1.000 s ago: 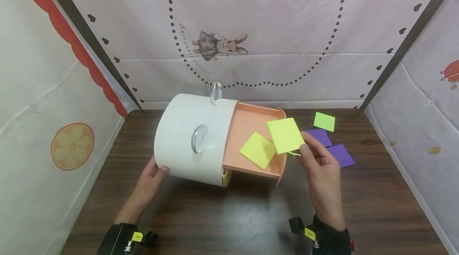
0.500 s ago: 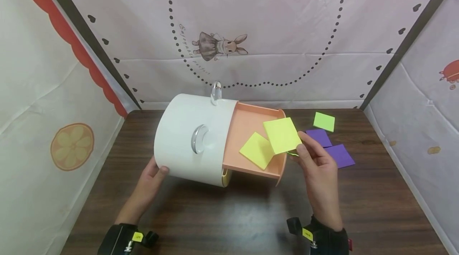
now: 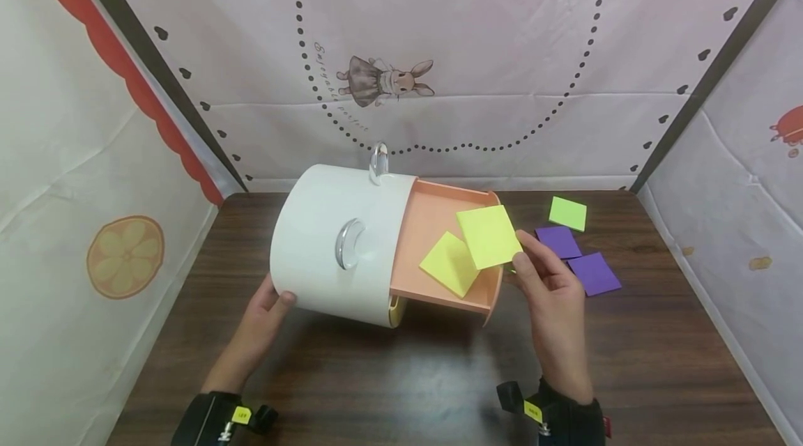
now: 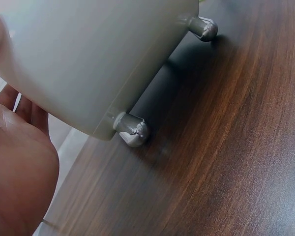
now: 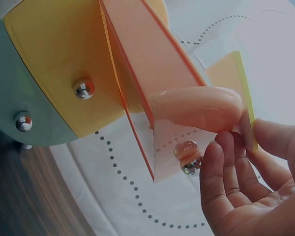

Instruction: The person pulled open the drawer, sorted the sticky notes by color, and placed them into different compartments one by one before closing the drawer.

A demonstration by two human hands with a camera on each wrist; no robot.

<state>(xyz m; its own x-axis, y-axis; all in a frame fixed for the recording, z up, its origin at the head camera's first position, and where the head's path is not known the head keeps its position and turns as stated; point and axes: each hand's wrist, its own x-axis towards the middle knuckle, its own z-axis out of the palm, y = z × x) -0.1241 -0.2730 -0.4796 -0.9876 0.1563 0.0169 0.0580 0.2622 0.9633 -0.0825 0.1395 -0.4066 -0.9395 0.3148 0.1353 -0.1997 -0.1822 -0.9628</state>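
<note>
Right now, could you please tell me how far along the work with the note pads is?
Done: the drawer is open and a yellow pad lies in it. In hand: the right hand pinches another yellow pad over the drawer; the left hand holds the white box. Apparently left: releasing that pad and perhaps shutting the drawer; one green pad and two purple pads lie outside on the table.

Dark wood-grain table (image 3: 376,383); pale backdrop (image 3: 489,28), rabbit print (image 3: 385,80); red scalloped edging (image 3: 143,97).

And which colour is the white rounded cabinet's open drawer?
The open drawer is peach-orange, clearest in head view.
</note>
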